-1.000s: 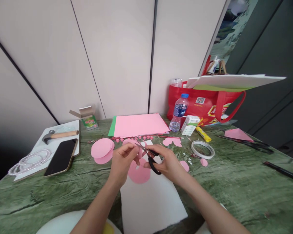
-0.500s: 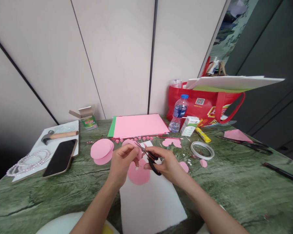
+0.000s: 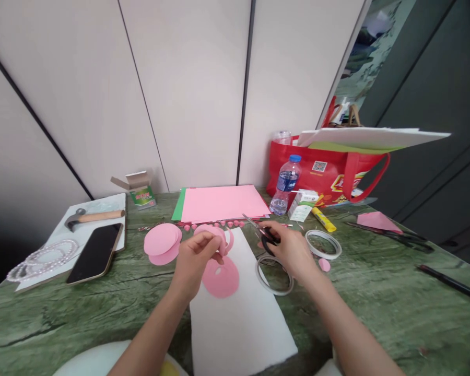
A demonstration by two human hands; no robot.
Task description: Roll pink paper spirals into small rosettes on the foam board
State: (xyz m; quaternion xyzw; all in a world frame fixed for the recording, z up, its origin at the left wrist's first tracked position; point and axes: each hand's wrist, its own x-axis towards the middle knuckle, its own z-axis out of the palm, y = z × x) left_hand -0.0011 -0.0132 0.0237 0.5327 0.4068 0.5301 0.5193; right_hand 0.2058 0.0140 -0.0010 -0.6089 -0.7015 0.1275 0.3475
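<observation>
Curled pink paper (image 3: 227, 243) is pinched between the thumb and fingers of my left hand (image 3: 199, 258). A narrow strip of it curves away on the right. My right hand (image 3: 292, 248) grips black-handled scissors (image 3: 254, 222), their blades directed up and left, apart from the paper. Under my left hand, a pink paper circle (image 3: 221, 283) with a small hole lies on a white sheet (image 3: 243, 329). By the sheet's right edge, below my right hand, is a tape roll (image 3: 277, 293). Several stacked pink circles (image 3: 161, 241) lie left of my left hand.
Pink and green paper sheets (image 3: 223, 202) lie at the back. A water bottle (image 3: 286, 185), white carton (image 3: 303, 205), glue stick (image 3: 324, 219) and red bag (image 3: 297, 172) stand or lie at right. A hammer (image 3: 102, 215) and phone (image 3: 95, 253) are at left.
My right hand and the scissors have moved right, away from the paper, which my left hand still holds. The tape roll now shows beneath my right hand.
</observation>
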